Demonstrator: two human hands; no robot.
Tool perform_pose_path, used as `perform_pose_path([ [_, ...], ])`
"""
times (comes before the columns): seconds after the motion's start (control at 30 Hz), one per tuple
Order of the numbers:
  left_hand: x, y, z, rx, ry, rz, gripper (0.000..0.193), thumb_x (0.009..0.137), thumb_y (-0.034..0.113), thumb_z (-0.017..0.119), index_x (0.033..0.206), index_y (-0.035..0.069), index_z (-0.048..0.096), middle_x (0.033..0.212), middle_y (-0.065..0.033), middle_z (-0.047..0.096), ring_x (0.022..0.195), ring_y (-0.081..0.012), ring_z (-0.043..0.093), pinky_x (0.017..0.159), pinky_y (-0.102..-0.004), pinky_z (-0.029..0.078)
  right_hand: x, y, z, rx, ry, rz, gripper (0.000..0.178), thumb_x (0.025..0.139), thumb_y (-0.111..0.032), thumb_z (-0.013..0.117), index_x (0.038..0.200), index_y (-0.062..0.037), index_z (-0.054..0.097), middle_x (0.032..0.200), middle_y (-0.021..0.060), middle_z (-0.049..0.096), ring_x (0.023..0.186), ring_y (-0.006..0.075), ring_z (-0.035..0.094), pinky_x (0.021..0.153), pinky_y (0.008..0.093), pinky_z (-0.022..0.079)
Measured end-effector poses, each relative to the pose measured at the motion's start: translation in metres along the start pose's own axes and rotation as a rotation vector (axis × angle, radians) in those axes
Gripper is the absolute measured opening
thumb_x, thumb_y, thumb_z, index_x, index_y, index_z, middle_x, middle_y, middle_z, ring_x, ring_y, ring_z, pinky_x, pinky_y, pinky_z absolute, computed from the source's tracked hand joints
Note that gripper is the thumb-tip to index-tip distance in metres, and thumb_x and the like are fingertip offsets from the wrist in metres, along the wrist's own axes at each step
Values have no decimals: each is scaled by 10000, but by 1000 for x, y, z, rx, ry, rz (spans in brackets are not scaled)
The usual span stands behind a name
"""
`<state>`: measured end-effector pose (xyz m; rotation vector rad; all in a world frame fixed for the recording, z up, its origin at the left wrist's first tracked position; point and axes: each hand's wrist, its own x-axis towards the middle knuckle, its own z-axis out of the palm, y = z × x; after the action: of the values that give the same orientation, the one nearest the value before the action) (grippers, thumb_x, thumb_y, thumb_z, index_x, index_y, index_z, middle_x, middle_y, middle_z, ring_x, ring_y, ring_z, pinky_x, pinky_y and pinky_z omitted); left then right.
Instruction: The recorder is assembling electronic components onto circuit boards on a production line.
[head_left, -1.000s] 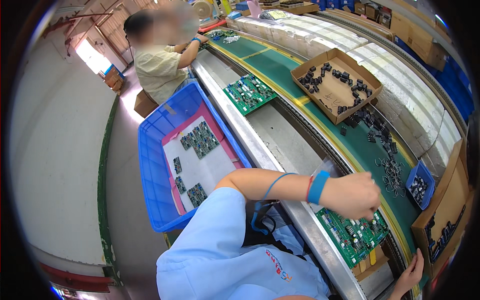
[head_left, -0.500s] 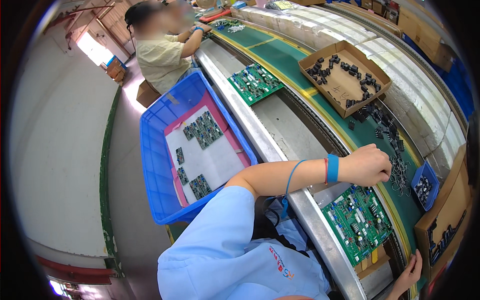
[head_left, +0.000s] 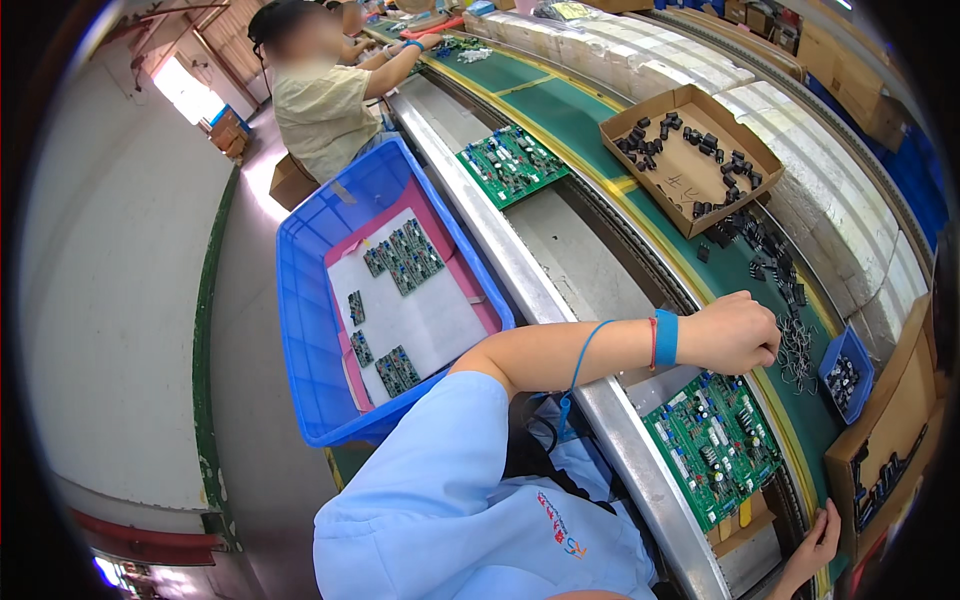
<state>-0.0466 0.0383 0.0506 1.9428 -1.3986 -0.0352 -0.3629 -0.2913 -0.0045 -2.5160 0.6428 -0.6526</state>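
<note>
My left hand (head_left: 735, 335) reaches across the metal rail to the green belt, wearing a blue wrist strap with a coiled cord. Its fingers are curled shut at the edge of a pile of small black wired parts (head_left: 797, 352); I cannot see whether it holds one. Just below it a green circuit board (head_left: 715, 445) full of components lies on a holder. My right hand (head_left: 820, 545) rests at the lower right by the belt's edge, fingers apart and empty.
A small blue bin (head_left: 848, 372) of parts sits beside the pile. A cardboard tray (head_left: 690, 150) of black components and a second circuit board (head_left: 512, 162) lie further up the belt. A blue crate (head_left: 300, 300) with small boards stands at my left. Another person (head_left: 320, 100) works beyond it.
My left hand has moved from above the circuit board away from me to the pile of small parts, and its fingers have curled. The right hand stays put.
</note>
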Motion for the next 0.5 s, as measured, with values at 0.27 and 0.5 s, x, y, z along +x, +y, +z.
perform_pose_path([
  [0.27,-2,1,-1,10,10,0,111,848,194,659,825,105,720,818,-51,664,850,-238,635,827,-380,424,1,5,2,34,-21,53,261,1045,-154,509,1228,-23,640,968,26,652,735,51,511,583,204,358],
  [0.5,-10,7,2,-14,16,-17,119,843,195,658,804,100,719,833,-68,669,832,-262,642,810,-402,456,-9,-1,-4,25,-19,17,253,1035,-122,514,1217,-3,643,1025,72,666,853,112,599,680,234,454],
])
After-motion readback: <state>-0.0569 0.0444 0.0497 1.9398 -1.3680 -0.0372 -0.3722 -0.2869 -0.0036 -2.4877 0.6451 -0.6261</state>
